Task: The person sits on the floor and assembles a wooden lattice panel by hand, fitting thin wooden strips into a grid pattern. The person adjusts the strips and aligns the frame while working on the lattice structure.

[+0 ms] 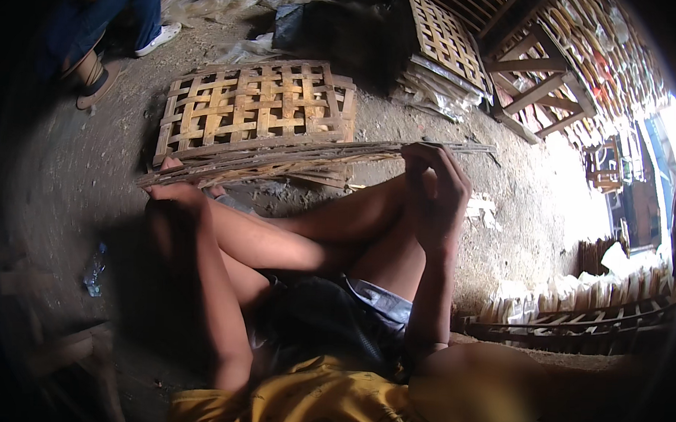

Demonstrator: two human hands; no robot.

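Across my raised knees, a woven bamboo panel is held up nearly edge-on, so only its thin, slatted side shows. My left hand is closed around its left end, partly in shadow. At the right end, my right hand has its fingers curled over the edge. Just beyond it, a stack of square bamboo lattice panels lies on the ground, with open gaps between the woven strips. Part of that stack's near side is hidden behind the held panel.
Another lattice-topped pile stands at the back right, beside a wooden frame. A person's sandalled foot is at the far left. A crumpled clear plastic bottle lies left of me. Rows of thin upright pieces line the right.
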